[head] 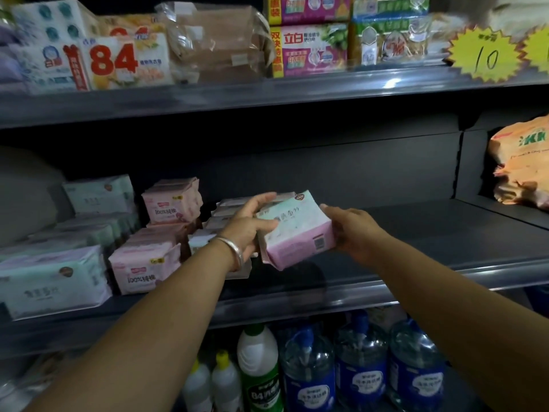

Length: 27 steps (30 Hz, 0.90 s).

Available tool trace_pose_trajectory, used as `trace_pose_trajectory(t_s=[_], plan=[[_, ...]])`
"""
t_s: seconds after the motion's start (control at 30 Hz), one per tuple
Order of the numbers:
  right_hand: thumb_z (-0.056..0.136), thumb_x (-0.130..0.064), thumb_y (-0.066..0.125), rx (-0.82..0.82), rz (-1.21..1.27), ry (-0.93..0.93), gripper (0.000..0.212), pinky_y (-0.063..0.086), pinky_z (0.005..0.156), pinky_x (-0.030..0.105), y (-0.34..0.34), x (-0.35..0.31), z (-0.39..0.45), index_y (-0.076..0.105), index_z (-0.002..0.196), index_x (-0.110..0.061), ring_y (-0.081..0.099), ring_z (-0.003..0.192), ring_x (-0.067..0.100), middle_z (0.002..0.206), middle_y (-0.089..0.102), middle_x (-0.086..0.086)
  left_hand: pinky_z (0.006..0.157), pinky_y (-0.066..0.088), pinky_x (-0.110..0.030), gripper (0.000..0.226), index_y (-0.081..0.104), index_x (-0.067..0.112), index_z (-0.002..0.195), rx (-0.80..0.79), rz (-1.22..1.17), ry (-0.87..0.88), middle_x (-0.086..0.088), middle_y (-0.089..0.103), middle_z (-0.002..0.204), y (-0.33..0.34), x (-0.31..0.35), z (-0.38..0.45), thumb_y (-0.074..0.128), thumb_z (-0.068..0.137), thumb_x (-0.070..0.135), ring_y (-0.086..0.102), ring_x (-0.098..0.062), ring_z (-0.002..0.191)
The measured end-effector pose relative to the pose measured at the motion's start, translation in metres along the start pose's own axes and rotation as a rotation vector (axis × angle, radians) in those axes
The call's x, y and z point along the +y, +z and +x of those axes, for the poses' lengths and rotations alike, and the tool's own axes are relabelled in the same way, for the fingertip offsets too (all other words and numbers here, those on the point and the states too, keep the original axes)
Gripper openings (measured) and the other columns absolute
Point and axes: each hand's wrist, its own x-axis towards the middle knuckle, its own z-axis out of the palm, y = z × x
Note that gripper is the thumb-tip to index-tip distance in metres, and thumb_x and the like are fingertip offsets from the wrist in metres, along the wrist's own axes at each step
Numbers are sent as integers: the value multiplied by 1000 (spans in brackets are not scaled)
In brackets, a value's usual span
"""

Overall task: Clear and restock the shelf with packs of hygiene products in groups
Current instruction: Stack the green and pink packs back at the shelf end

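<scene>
In the middle of the frame two hands hold one soft pack with a pale green top and a pink bottom [295, 233] just above the dark grey middle shelf [416, 233]. The left hand [249, 224] has its grip clamped on the left end of the pack, thumb on the near side and fingers curled over the top. The right hand [350, 230] holds the right end, but its fingers are hidden behind the pack, so I cannot tell how they lie. A silver bangle [234, 249] sits on the left wrist. To the left of the hands the shelf already has groups on it: a row of pale green and lilac soft packs [53, 278] at the far left, then stacks of pink soft packs with red writing [145, 269], then a low pile of pale packs [219, 215] right behind the left hand. The right half of the shelf is bare, and a crinkly orange bag [523, 162] sits at the right edge of the frame. I think the restocking is about half done: the left groups look set, and the pack in the hands likely goes next onto the pile beside them. The bare right side may need more packs. White and green cleaner bottles [258, 370] and big clear blue water jugs [362, 367] stand on the shelf below
</scene>
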Motion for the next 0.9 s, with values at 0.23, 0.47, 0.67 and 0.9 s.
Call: trace_pose_trajectory(t_s=[0.23,0.47,0.67,0.9], plan=[[84,-40,62,-210,-112,75,43,57,70,32,-2,3,2,61,111,-7,70,83,22,97,73,10,71,59,-36,79,42,27,137,12,33,-5,2,46,126,1,-10,5,46,79,-26,59,-27,108],[75,-1,73,-120,-95,-61,93,59,61,36,1,8,14,21,145,-33,69,84,29,120,56,17,86,55,-37,75,43,19,137,92,145,41,4,42,133,-1,-11,4,41,78,-26,53,-22,117],[77,10,66,-185,-127,-73,76,55,79,49,0,39,26,35,137,-24,63,98,32,112,59,12,51,46,-14,39,56,9,82,370,498,187,-2,52,74,-21,-35,5,36,78,-24,52,-16,69],[79,4,68,-74,-388,-89,78,51,95,47,17,65,57,38,141,-32,57,112,29,131,50,11,63,50,-29,43,56,19,64,373,742,193,-3,58,70,-38,-58,5,40,69,-21,57,-22,68]])
